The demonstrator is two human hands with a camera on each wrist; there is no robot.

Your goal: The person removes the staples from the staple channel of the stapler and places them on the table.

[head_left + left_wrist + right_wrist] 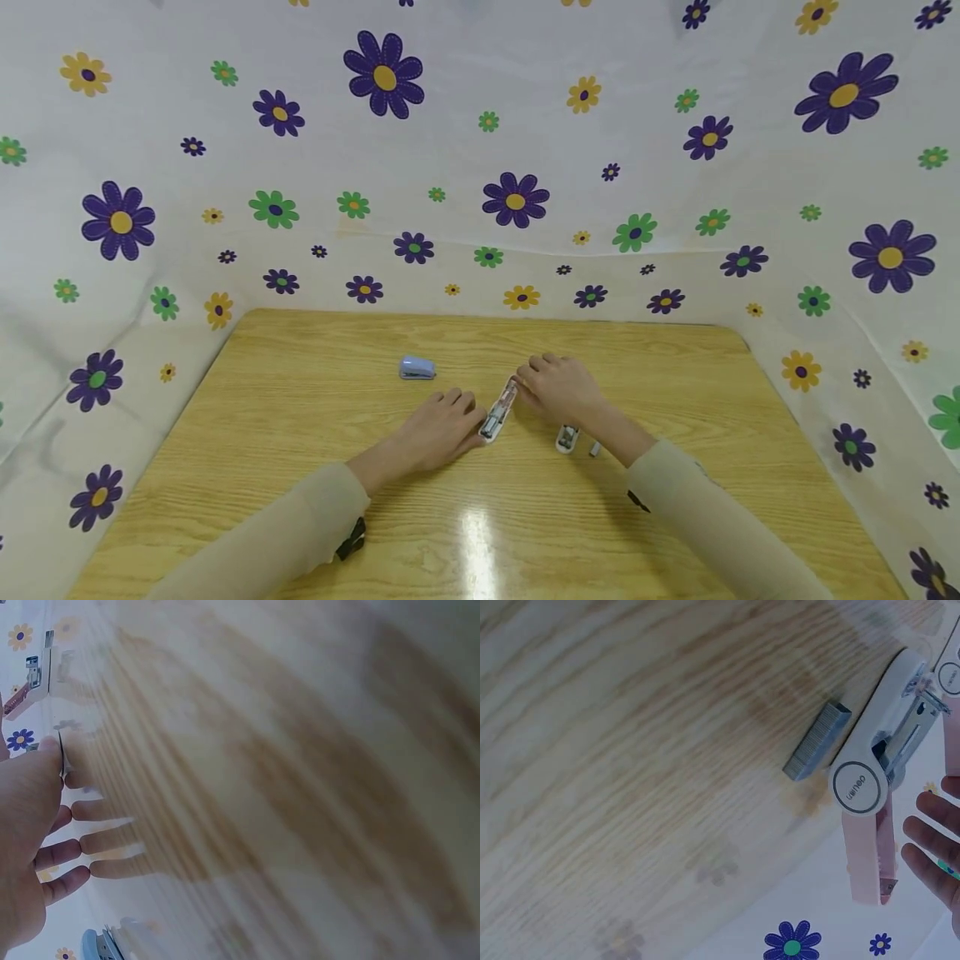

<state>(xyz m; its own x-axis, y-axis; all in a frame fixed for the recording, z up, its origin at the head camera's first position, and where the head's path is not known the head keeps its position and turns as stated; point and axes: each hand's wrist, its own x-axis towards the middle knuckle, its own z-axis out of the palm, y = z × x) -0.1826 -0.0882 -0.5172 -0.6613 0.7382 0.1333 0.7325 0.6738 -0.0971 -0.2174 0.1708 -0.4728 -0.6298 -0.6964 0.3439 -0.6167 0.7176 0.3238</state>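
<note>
Small blue plastic stapler [417,367], then L hand [438,429], pinching near end of long open pink-and-white plastic stapler [498,412]; R hand [558,390] pinches far end. Step's prob. working its insides; next move needs steady L hold. By R wrist: 2nd open pink-and-white stapler [567,439], grey metal staple strip [817,741]. Brown wood desk [300,392]: edges well off, room btwn arms.

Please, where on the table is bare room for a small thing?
The table is bare left of the blue stapler and between the sleeves. It is crowded between left hand and right hand, at the held stapler, and by the right wrist, with a second stapler and staple strip.
</note>
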